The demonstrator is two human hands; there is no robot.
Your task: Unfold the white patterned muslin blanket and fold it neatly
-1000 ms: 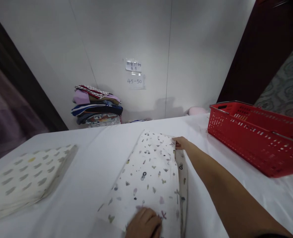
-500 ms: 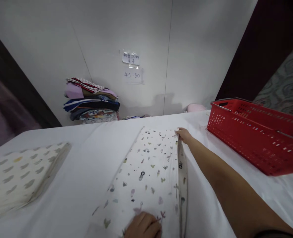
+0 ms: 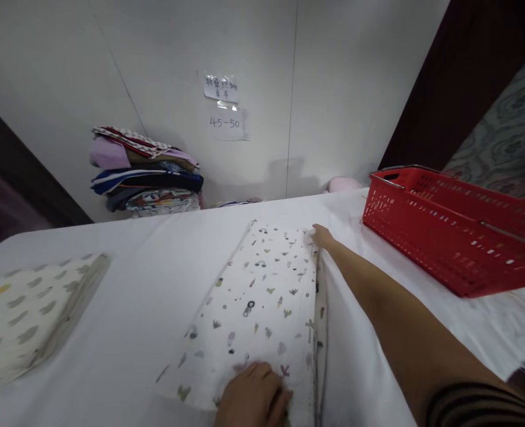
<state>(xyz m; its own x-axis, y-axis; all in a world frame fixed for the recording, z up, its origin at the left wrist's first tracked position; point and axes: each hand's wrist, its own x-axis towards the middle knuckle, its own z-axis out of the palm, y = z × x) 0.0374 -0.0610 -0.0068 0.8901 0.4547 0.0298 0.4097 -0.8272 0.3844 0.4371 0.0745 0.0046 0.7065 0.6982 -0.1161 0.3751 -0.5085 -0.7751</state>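
A white cloth (image 3: 256, 284) printed with small plants, birds and rainbows lies folded into a long strip on the white-covered table. Its right side shows layered edges. My right hand (image 3: 321, 235) reaches to the far right corner and pinches the cloth there. At the near end, my left hand (image 3: 251, 396) rests on top of the cloth, fingers bent and slightly apart; the bottom of the frame cuts it off. Another folded cloth (image 3: 22, 317), cream with grey blotches and one yellow spot, lies to the left.
A red plastic basket (image 3: 449, 237) with metal handles stands at the right on the table (image 3: 133, 284). Behind the far edge rise a pile of folded fabrics (image 3: 147, 172) and a pink object (image 3: 343, 184). Paper notes (image 3: 226, 123) hang on the wall.
The view has shifted, so most things sit slightly further left and higher in the frame. My right hand stays at the far corner, and my left hand stays on the near part.
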